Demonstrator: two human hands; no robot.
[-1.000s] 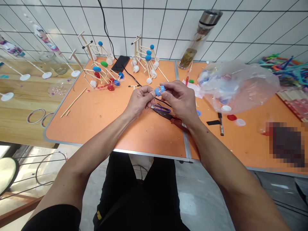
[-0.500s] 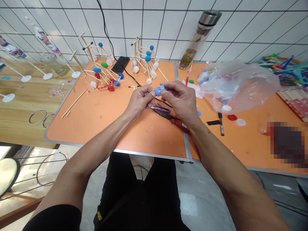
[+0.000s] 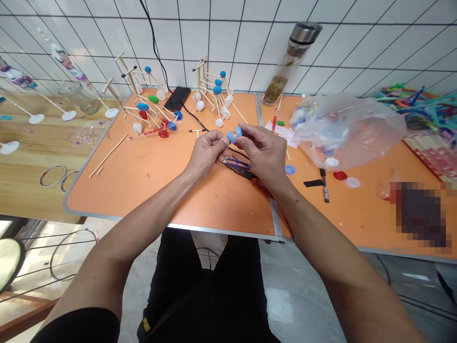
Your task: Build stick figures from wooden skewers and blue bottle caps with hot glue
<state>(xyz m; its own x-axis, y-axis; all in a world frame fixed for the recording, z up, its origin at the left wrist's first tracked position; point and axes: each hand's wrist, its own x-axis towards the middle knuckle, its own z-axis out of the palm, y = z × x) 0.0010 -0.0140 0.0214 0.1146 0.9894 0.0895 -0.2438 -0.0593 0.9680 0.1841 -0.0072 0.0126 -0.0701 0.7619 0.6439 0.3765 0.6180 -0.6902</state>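
Both my hands meet above the middle of the orange table [image 3: 150, 181]. My left hand [image 3: 207, 155] is pinched closed and touches a small blue bottle cap [image 3: 233, 136]. My right hand [image 3: 262, 155] grips the same blue cap from the right with its fingertips. What the left fingers hold besides the cap is too small to make out. Purple snips [image 3: 237, 163] and red-handled pliers [image 3: 250, 175] lie on the table just under my hands.
Two stick-and-cap structures [image 3: 148, 109] [image 3: 214, 97] stand at the back. A black phone [image 3: 177, 97] with cable, a glass bottle [image 3: 285, 64], a clear bag of caps [image 3: 342, 128], loose caps [image 3: 340, 175], a marker [image 3: 324, 185] and loose sticks [image 3: 109, 155] are around.
The view has shifted slightly, and my hands with the blue cap sit a little lower and left in it. The cap has turned a bit between my fingers.
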